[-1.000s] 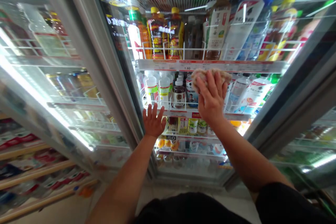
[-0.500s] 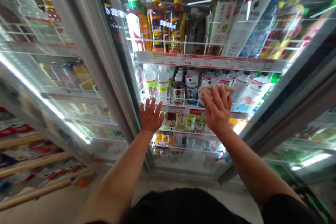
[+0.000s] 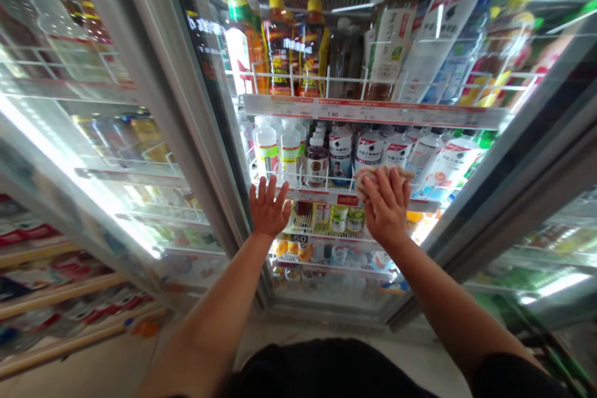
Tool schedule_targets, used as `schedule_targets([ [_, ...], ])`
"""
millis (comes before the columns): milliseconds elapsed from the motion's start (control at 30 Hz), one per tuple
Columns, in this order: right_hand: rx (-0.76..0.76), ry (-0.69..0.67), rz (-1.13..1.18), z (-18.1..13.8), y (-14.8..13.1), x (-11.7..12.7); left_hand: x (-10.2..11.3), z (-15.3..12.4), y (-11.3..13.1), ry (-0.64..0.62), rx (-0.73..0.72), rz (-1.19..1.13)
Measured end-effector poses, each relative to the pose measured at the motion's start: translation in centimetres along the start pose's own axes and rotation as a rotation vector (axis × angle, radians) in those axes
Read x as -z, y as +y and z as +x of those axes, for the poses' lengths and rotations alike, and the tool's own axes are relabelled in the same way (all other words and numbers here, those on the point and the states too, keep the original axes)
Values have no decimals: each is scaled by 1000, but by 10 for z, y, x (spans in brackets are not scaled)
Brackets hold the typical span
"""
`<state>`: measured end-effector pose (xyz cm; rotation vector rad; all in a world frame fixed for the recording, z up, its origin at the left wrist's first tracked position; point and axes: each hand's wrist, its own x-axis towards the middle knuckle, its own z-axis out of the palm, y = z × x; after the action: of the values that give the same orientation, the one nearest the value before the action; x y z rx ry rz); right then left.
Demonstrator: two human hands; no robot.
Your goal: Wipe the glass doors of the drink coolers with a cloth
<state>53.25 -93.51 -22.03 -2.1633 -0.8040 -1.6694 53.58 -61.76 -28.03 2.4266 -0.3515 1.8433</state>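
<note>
A closed glass door (image 3: 321,298) of a drinks cooler fills the middle of the head view. Flat against the pane, on its left side, rests my left hand (image 3: 269,208), empty, with its fingers spread. My right hand (image 3: 386,208) presses a crumpled beige cloth (image 3: 361,181) onto the glass. The cloth shows past my fingertips; the rest of it lies hidden under the hand. Behind the glass stands a row of bottles (image 3: 340,152), partly covered by my right hand and the cloth.
Metal door frames (image 3: 186,106) run down the left and the right (image 3: 489,199). Bottles of tea and other drinks (image 3: 280,43) fill the upper shelf behind a white wire rail. At the far left is a low rack with wooden edges (image 3: 60,298). Pale floor tiles (image 3: 107,348) show below.
My right hand has slid a little down the glass with the cloth, so more of the bottle labels above it show. My left hand stays in place.
</note>
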Motion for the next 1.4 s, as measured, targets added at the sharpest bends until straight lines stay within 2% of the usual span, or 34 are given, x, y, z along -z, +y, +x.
schedule_targets([
  [133, 187, -183, 18, -15, -8, -7, 0, 0, 0, -3, 0, 11],
  [200, 240, -223, 22, -9, -5, -6, 1, 3, 2, 31, -27, 23],
  [367, 1, 43, 7, 29, 4, -3, 3, 7, 5, 87, -72, 51],
  [433, -26, 71, 6, 29, -3, -7, 3, 6, 4, 74, -65, 61],
  [567, 189, -147, 20, 21, -22, -15, 0, 1, 0, 12, -17, 37],
  [633, 230, -188, 24, 34, -23, -15, 0, 0, 0, -2, -5, 26],
  [767, -2, -19, -4, 85, -18, -12, 1, 2, 2, 53, -45, 59],
  [833, -63, 26, -21, 96, -24, -16, 2, 4, 3, 58, -55, 72],
  [900, 10, -13, -34, 94, -36, -21, 4, 6, 4, 63, -62, 73],
  [967, 169, -113, -39, 89, -48, -26, 5, 8, 5, 89, -77, 65],
  [1033, 286, -193, -39, 96, -54, -26, 6, 9, 6, 104, -84, 48],
  [1067, 293, -197, -40, 106, -55, -25, 6, 9, 6, 103, -83, 43],
  [1200, 75, -60, -40, 158, -49, -20, 4, 5, 3, 69, -61, 45],
  [1267, 10, -47, -38, 166, -52, -21, 2, 3, 2, 33, -29, 44],
  [1333, 93, -113, -26, 157, -60, -25, 1, 1, 1, 5, -4, 47],
  [1400, 255, -193, -1, 141, -67, -28, 1, 1, 2, 8, -5, 50],
])
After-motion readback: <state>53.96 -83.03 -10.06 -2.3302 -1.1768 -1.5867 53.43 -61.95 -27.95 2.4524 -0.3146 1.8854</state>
